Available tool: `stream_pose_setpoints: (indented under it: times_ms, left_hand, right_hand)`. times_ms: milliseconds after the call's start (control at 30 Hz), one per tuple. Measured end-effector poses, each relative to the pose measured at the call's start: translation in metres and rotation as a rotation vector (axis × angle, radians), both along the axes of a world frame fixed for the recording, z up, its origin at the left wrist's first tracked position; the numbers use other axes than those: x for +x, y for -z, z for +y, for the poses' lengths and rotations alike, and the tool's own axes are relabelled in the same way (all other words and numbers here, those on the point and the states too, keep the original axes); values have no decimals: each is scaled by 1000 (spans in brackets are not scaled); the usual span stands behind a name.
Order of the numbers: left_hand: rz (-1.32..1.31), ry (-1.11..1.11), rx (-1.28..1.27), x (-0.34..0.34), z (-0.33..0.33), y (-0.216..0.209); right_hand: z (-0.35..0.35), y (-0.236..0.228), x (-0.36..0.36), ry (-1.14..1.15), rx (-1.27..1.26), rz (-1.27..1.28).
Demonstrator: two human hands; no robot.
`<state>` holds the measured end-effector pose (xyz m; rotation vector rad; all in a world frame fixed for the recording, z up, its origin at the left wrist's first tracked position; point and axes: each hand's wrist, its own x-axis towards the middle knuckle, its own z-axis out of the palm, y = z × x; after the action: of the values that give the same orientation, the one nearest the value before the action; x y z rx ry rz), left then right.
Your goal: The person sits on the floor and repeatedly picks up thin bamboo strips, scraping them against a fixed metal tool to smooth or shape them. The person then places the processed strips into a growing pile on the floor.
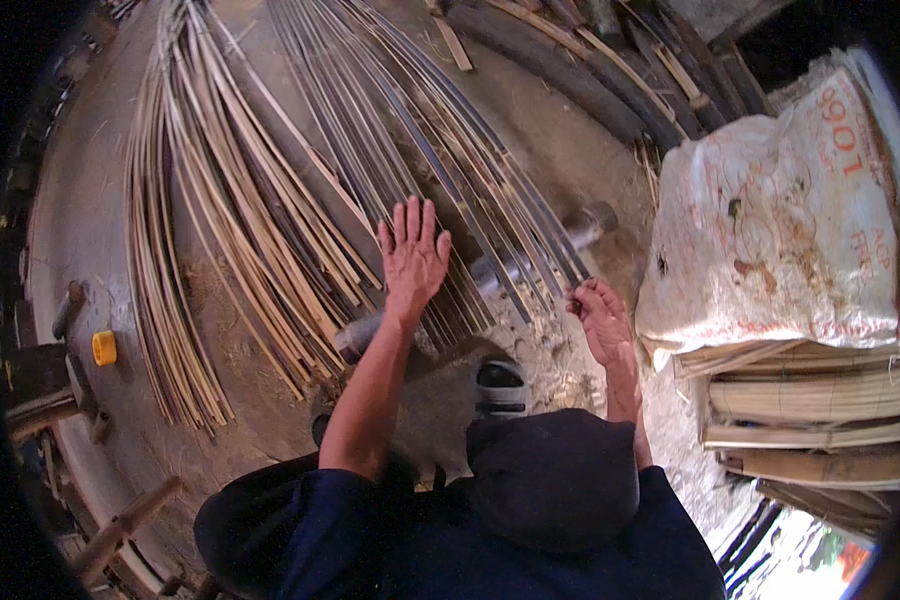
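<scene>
while the right hand (602, 318) pinches the tips of the outermost dark strips (350, 120) on the near side of the log (592, 222), how many i cannot tell, the left hand (415, 265) lies palm down on others, fingers outstretched and slightly apart, just beyond the log. the dark strips run across it. pale strips (255, 200) fan out to its left, with a yellow ring (104, 348) farther off. a white sack (770, 220) sits to its right.

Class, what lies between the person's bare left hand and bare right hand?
In the head view, long, thin, dark and tan wooden strips lie between the left hand and right hand, across a grey cylinder.
</scene>
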<state>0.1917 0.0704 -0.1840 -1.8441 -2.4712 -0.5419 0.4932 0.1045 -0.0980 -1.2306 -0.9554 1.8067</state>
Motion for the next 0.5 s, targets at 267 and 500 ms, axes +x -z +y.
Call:
stream_pose_setpoints:
  times_ms: [267,500]
  left_hand:
    - [-76,-30,-56,2,2,-7]
    - [-49,-36,-6,0,-6,-5]
  right_hand:
    - [39,13,-13,-120,-227,-53]
    - [51,14,-37,-464,140,-513]
